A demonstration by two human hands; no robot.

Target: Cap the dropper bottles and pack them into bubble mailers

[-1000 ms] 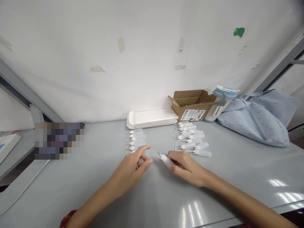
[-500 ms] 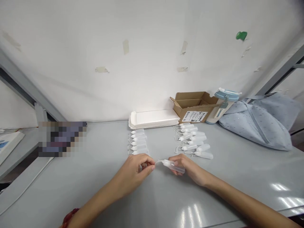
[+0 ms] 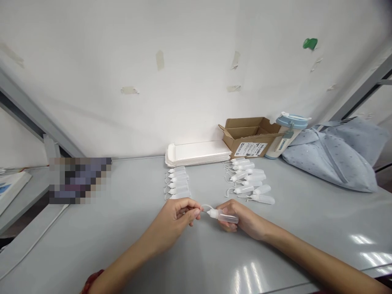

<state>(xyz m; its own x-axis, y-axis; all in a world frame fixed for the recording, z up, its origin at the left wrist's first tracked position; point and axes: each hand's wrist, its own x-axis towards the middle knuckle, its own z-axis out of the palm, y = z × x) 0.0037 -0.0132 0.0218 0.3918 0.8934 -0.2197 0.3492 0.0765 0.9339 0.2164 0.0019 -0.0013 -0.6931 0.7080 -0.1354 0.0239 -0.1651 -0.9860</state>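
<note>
My right hand [image 3: 239, 216] is closed around a small translucent needle-tip squeeze bottle [image 3: 227, 217], its white nozzle end facing left. From the nozzle a thin needle points toward my left hand [image 3: 179, 216], and a white tether strap [image 3: 208, 206] arches above it. The left thumb and fingertips pinch the strap's far end, where the little cap is mostly hidden, right at the needle's tip. Whether the cap sits on the needle I cannot tell. Beyond my left hand lies a column of similar bottles [image 3: 179, 183]; a looser group of bottles [image 3: 245, 189] lies beyond my right hand.
Against the wall are a stack of white trays [image 3: 199, 152], an open cardboard box [image 3: 249, 143] and a blue-lidded tumbler [image 3: 283, 136]. A light-blue fabric bag [image 3: 333, 163] lies on the right. A blurred-out object [image 3: 81, 181] and a white cable [image 3: 36, 241] are on the left.
The strap has bent from a nearly straight line into an arch, and the needle now shows below it. My left fingertips have brought the strap's end to the needle tip.
</note>
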